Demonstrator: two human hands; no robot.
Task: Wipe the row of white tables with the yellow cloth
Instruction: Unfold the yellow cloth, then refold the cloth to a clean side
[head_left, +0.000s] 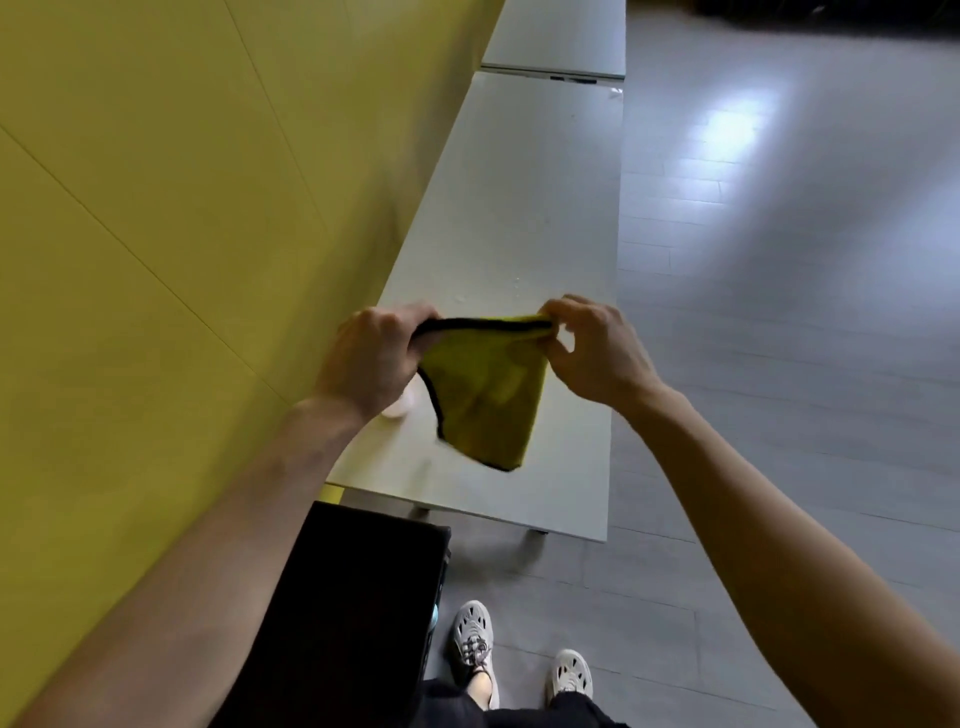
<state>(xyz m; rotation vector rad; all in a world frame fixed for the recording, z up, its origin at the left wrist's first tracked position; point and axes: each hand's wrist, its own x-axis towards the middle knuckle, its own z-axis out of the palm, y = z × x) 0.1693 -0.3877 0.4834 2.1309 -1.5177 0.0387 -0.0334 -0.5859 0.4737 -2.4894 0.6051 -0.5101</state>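
Note:
The yellow cloth (485, 395) with a black hem hangs in the air above the near end of a long white table (519, 218). My left hand (371, 358) grips its top left corner and my right hand (592, 348) pinches its top right corner, so the upper edge is stretched between them. The lower part of the cloth droops toward the tabletop. A second white table (566, 36) continues the row farther away.
A yellow wall (182, 208) runs along the left side of the tables. A small white object (400, 405) sits on the table, mostly hidden behind my left wrist. A black box (353, 597) stands at the near table end. Grey floor (779, 260) lies to the right.

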